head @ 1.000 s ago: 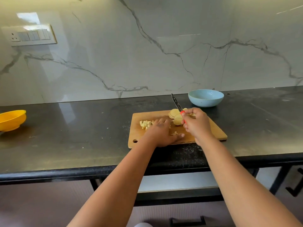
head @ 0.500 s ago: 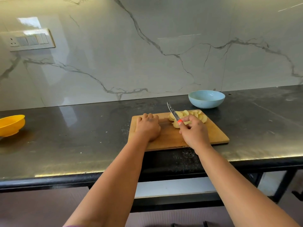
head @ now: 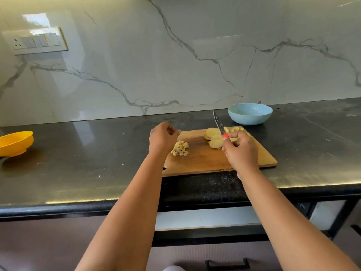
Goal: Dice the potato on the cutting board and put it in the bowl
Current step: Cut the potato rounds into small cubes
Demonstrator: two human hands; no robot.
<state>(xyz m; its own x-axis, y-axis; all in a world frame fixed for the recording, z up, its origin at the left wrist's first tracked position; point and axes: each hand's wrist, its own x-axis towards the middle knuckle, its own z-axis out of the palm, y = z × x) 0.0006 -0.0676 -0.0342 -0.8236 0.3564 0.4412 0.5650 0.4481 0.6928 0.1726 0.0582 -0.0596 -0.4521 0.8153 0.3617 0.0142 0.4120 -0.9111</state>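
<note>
Fingers of our left hand (head: 163, 138) curl loosely, holding nothing, lifted off the diced pile.

Our right hand (head: 241, 151) grips the knife (head: 219, 123), blade tilted up over the potato slices (head: 214, 136). Half a second ago our left hand covered the dice (head: 180, 148); now they lie bare on the cutting board (head: 207, 159), so we judge more slices come next. Beyond, the blue bowl (head: 250, 114) waits.

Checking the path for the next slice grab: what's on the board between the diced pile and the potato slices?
Nothing: in the head view, bare cutting board separates the diced pile from the potato slices. The left hand hovers beside the pile.
</note>
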